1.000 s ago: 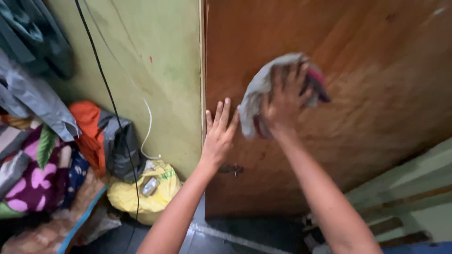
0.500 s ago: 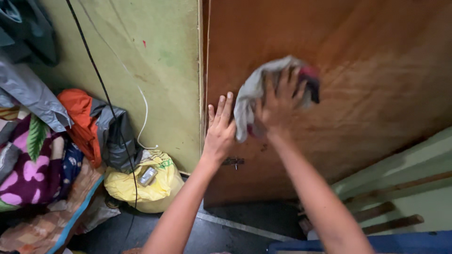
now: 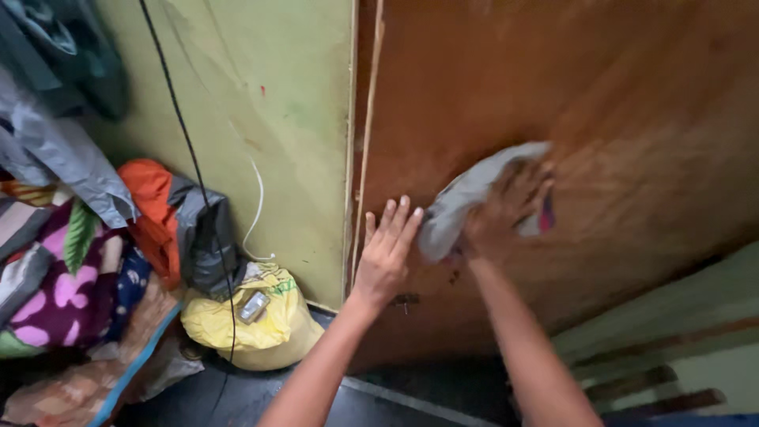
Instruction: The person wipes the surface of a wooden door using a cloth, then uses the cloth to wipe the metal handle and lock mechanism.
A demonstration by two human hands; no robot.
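Pressing a grey cloth [image 3: 466, 202] flat against a brown wooden door [image 3: 617, 103], right hand [image 3: 506, 213] spread over the rag with fingers splayed and bearing on it rather than closed round it; a dark red patch showing at the rag's far end. Soft, light and limp by the look of it, likely to bunch or slide under the palm, best gripped by gathering the middle folds and not the loose trailing corner. Left hand [image 3: 387, 253] open and empty, fingers together, laid flat on the door just beside the cloth, near the door's left edge. Motion blur over the right hand, so finer detail of the hold not readable. Small dark metal fitting [image 3: 405, 300] low on the door beneath the left wrist. Broad bare wood up and to the right; leftward, only a narrow strip before the green wall [image 3: 269, 119]. Black cable [image 3: 186, 158] and white cord [image 3: 257, 209] hanging down that wall. Below them, a yellow bag [image 3: 249, 324], a grey bundle [image 3: 202, 237], an orange cloth [image 3: 150, 209] and a heap of patterned bedding [image 3: 55, 292], well apart from both hands.
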